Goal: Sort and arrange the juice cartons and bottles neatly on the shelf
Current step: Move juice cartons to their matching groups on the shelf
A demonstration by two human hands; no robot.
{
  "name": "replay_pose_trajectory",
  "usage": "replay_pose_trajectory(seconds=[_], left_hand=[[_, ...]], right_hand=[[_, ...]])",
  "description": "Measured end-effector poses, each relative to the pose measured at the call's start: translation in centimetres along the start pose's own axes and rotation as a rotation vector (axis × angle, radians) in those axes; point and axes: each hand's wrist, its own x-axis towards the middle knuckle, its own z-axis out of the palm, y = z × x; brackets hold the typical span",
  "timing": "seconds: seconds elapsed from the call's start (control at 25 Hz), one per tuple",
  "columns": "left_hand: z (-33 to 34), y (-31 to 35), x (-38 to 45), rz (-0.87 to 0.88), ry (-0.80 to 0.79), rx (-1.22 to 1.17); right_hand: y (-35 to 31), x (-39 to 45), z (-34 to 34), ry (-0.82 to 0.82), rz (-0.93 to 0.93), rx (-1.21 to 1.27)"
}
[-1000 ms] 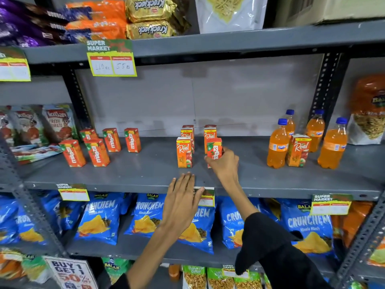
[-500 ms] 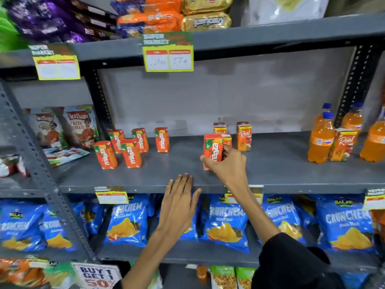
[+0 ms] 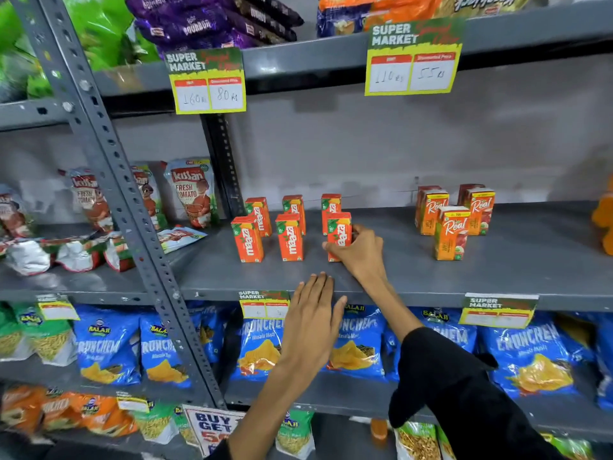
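Note:
My right hand [image 3: 361, 254] grips a small orange Maaza carton [image 3: 338, 232] that stands on the grey middle shelf [image 3: 497, 277], in the front row beside two other Maaza cartons [image 3: 289, 237]. Three more Maaza cartons [image 3: 293, 207] stand in a row behind. To the right stands a group of several orange Real cartons [image 3: 451, 232]. My left hand [image 3: 310, 323] hovers flat and empty, fingers apart, in front of the shelf's front edge. An orange bottle [image 3: 602, 220] shows only partly at the far right edge.
Kissan tomato pouches [image 3: 190, 190] stand and lie on the left bay, past a grey upright post [image 3: 132, 227]. Blue Crunchem bags [image 3: 107, 343] fill the shelf below. Price tags [image 3: 413, 58] hang from the shelf above, which holds biscuit packs.
My right hand carried the Maaza carton leftward from the Real cartons to the Maaza group and set it down in the front row. The view swung left with it.

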Motion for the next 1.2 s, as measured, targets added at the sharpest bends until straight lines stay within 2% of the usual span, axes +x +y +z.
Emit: replay_pose_trajectory(seconds=[0.4,0.56,0.76,0.92,1.04,1.2], left_hand=[[0.9,0.1,-0.2,-0.030,0.014,-0.010],[1.0,1.6,-0.5,-0.034,0.039,-0.067],[1.9,9.6,-0.3,0.013,0.117,-0.169],[3.7,20.5,1.0,0.062,0.108,-0.193],[5.0,28.2,2.3,0.092,0.072,-0.201],[6.5,34.5,3.7,0.115,0.066,-0.157]], right_hand=[[0.3,0.1,0.3,-0.040,0.042,-0.030],[1.5,-1.6,-3.0,-0.014,-0.004,0.013],[4.7,-3.2,-12.5,0.072,-0.066,0.048],[8.7,-3.4,-23.9,0.138,-0.100,-0.021],[11.9,-2.4,-32.7,0.239,-0.079,-0.100],[15.8,-0.6,-41.5,0.421,-0.035,-0.116]])
